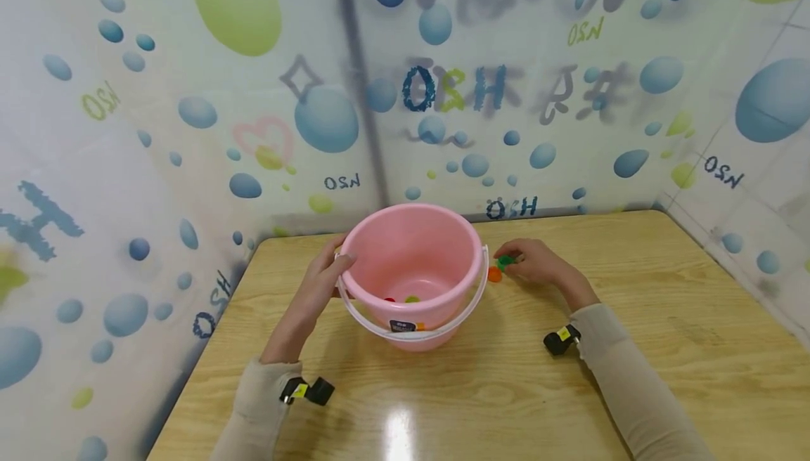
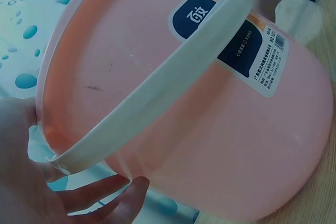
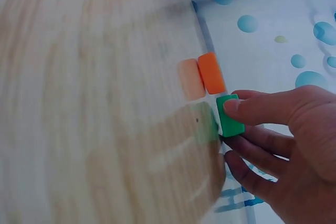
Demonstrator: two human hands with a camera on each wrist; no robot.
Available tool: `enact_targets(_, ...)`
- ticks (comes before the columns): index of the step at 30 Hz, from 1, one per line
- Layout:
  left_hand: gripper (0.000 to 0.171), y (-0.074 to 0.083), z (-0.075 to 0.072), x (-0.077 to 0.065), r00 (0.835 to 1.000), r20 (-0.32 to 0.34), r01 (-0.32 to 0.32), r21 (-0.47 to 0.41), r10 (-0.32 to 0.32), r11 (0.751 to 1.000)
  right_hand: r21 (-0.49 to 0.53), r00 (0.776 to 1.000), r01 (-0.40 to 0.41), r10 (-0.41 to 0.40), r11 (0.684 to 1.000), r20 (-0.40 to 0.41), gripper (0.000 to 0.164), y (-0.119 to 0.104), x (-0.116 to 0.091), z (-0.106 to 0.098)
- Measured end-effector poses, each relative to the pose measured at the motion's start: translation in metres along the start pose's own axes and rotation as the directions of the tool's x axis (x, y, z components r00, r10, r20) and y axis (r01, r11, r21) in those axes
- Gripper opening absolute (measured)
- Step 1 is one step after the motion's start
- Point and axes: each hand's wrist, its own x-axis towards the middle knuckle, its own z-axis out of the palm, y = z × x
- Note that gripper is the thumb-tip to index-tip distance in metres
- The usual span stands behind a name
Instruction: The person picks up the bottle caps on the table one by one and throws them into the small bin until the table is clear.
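A pink bucket point(image 1: 414, 243) stands upright on the table, its white handle point(image 1: 411, 336) hanging down across the front. My left hand point(image 1: 316, 278) holds the bucket's left side by the rim where the handle joins, with fingers against the outer wall. Inside, a red piece point(image 1: 389, 299) and a yellow-green piece point(image 1: 413, 299) show just past the front rim, which partly hides them. To the bucket's right, my right hand point(image 1: 534, 262) pinches a small green block point(image 3: 228, 121) between thumb and fingers. Close beside it, an orange block point(image 3: 211, 72) is on the table.
The wooden table point(image 1: 664, 320) runs up to a white curtain point(image 1: 550, 124) printed with blue and green drops, which also borders the left and right sides. A label point(image 2: 262, 61) is stuck on the bucket's outer wall.
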Motion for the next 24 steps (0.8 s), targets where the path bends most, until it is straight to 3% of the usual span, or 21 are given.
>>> enact_targets(11,0.054,0.0,0.001,0.001,1.0,0.0,0.013,-0.002,-0.013,1.0,0.007,1.0,0.012,-0.012,1.0,-0.02,0.032,-0.005,-0.002,-0.01)
enact_targets(24,0.053,0.001,0.001,0.001,1.0,-0.002,0.011,0.004,-0.011,1.0,-0.001,0.99,0.103,-0.102,0.995,-0.101,0.034,-0.027,-0.008,-0.028)
